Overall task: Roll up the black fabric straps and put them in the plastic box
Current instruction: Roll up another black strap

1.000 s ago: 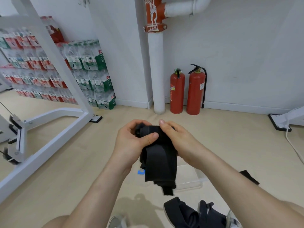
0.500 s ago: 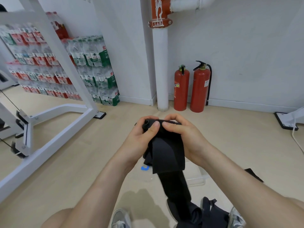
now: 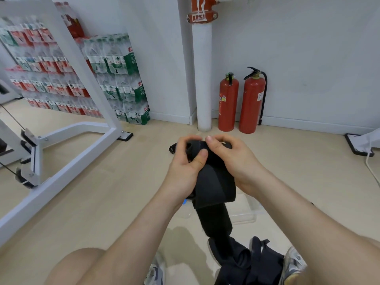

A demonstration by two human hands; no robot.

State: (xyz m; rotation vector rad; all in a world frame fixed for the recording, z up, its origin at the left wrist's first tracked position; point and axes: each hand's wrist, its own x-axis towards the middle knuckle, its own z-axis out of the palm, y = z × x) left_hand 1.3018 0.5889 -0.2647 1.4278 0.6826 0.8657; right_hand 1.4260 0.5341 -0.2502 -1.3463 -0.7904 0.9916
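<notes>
Hands met in front of the person, above the floor (image 3: 102,202). The left hand (image 3: 185,167) curled round the rolled end of a black fabric strap (image 3: 213,182), its thumb pressed across the front of the roll. The right hand (image 3: 232,161) clasped the same roll from the other side, its fingers (image 3: 210,141) bent over the top. Both sets of fingers were grasping the strap, and neither was released. A small rolled tip poked out past the left knuckles.

From the roll the loose length hung down in a wide band, its lower end reaching a heap of further black straps (image 3: 246,262) lying on the floor between the left shoe (image 3: 156,270) and the right shoe (image 3: 292,262). The clear plastic box (image 3: 244,214) stood on the floor below the hands, partly hidden behind the hanging strap; what it held I could not tell.

Against the far wall stood two red fire extinguishers (image 3: 228,101) just beside a white pipe (image 3: 202,79). Shrink-wrapped packs of water bottles (image 3: 119,79) were stacked further left, behind a white metal frame (image 3: 82,128).
</notes>
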